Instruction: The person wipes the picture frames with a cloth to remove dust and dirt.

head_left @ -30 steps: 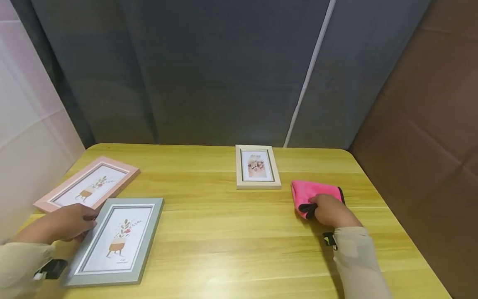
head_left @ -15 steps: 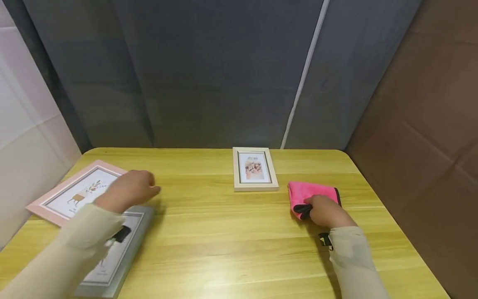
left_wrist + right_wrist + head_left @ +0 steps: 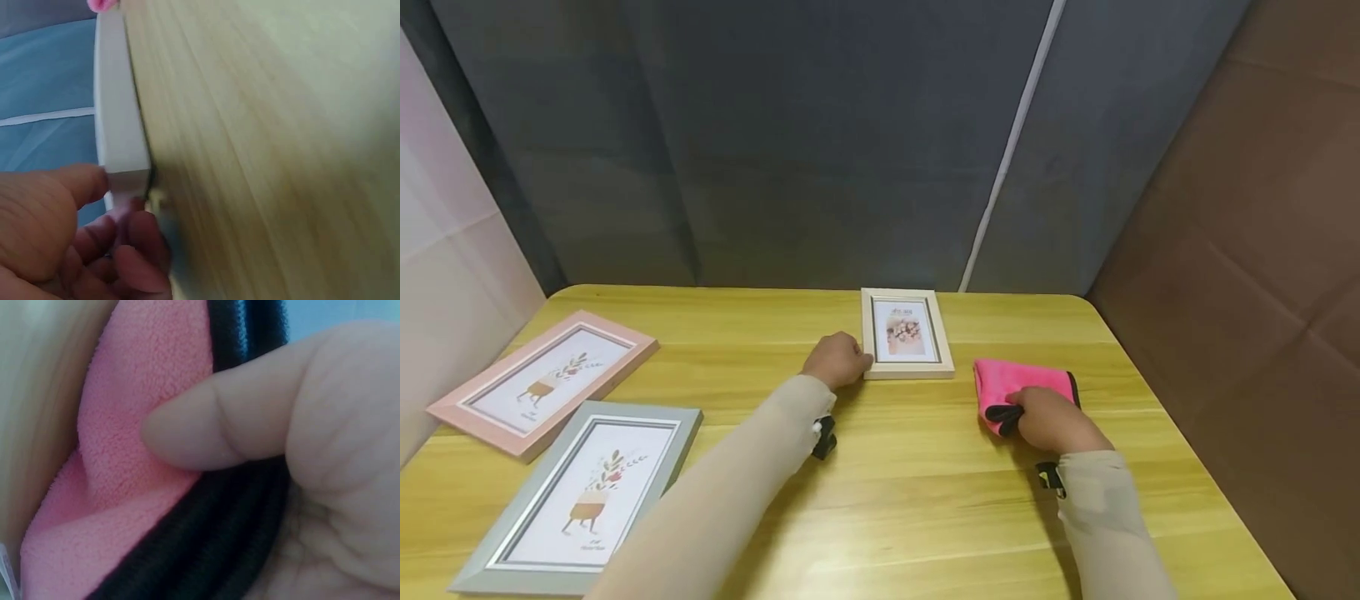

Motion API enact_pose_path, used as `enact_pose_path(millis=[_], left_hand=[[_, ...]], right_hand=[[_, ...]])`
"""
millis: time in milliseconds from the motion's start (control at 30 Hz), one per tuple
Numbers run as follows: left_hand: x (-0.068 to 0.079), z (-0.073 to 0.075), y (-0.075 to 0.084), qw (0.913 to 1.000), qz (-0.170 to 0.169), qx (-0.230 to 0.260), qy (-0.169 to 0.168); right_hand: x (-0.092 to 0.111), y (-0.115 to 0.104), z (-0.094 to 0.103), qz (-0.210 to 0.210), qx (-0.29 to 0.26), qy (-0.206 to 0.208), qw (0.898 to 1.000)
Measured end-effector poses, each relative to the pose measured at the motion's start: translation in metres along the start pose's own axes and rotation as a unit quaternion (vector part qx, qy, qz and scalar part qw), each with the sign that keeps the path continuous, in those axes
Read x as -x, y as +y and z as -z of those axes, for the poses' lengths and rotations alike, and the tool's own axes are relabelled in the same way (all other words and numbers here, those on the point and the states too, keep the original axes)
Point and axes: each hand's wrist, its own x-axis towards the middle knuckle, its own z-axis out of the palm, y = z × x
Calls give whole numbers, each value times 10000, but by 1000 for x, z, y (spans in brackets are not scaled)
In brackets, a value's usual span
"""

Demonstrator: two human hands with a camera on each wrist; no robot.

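Note:
A small cream picture frame (image 3: 871, 333) with a flower print lies near the table's far edge. My left hand (image 3: 837, 360) is at its near left corner. In the left wrist view, the thumb of that hand (image 3: 44, 225) touches the top of the frame's corner (image 3: 122, 144) and curled fingers sit against its side, pinching it. Farther right, my right hand (image 3: 1056, 419) grips a folded pink cloth (image 3: 1021, 379) with black edging, which rests on the table. The thumb presses into the cloth's plush (image 3: 137, 419) in the right wrist view; the other fingertips are hidden there.
A pink picture frame (image 3: 482, 421) lies at the left of the wooden table (image 3: 910, 492), and a grey-green one (image 3: 520, 579) in front of it, partly covered by my left sleeve. A dark curtain (image 3: 820, 150) hangs behind; a brown sheet (image 3: 1247, 208) borders the right.
My left hand has left the grey-green frame at the left, swung right over the table, and reached the cream frame's corner. The right hand and cloth have stayed put.

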Motion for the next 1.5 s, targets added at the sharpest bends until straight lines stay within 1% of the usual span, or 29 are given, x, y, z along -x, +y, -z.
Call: enact_pose_path(millis=[100, 233, 333, 400, 467, 533, 633, 733, 800, 867, 967, 1067, 1133, 1200, 1267, 1367, 1433, 1500], left_hand=[[16, 5, -10, 9999, -138, -42, -23], [47, 11, -24, 9994, -346, -101, -16], [69, 11, -32, 9985, -531, -46, -80], [82, 11, -35, 9976, -669, -112, -149], [95, 12, -37, 9968, -705, -307, -214], [105, 14, -38, 9955, -694, -583, -282], [116, 18, -39, 9939, -611, -842, -373], [121, 19, -42, 9934, -604, -892, -386], [122, 19, -44, 9937, -637, -851, -368], [121, 18, -46, 9936, -685, -821, -353], [120, 18, -47, 9935, -725, -790, -385], [121, 21, -48, 9936, -651, -736, -553], [121, 23, -49, 9931, -622, -689, -711], [120, 25, -48, 9918, -656, -688, -856], [121, 26, -49, 9906, -691, -727, -927], [121, 27, -49, 9890, -773, -742, -1017], [122, 28, -50, 9881, -796, -753, -1078], [120, 30, -49, 9870, -864, -769, -1115]], right_hand=[[1, -2, 1, 38, 17, 7, 10000], [3, -1, 3, 105, 99, 39, 9999], [4, 1, 4, 148, 133, 93, 9998], [4, 1, 5, 179, 110, 134, 9997], [5, 0, 6, 360, 119, 241, 9990], [6, -3, 8, 607, 49, 446, 9971], [12, -15, 13, 1142, -135, 788, 9902], [23, -40, 14, 1643, -436, 820, 9820], [31, -61, 10, 1952, -443, 614, 9778], [37, -82, 0, 2198, -163, 318, 9749], [44, -106, -17, 2435, 649, -10, 9677], [46, -120, -29, 2422, 1292, -86, 9615], [48, -124, -33, 2266, 1458, -96, 9630], [49, -126, -35, 2120, 1457, -142, 9663], [49, -127, -36, 2022, 1423, -189, 9688], [47, -129, -38, 1972, 1419, -239, 9697], [42, -130, -38, 1948, 1445, -251, 9698], [30, -132, -37, 1882, 1450, -279, 9710]])
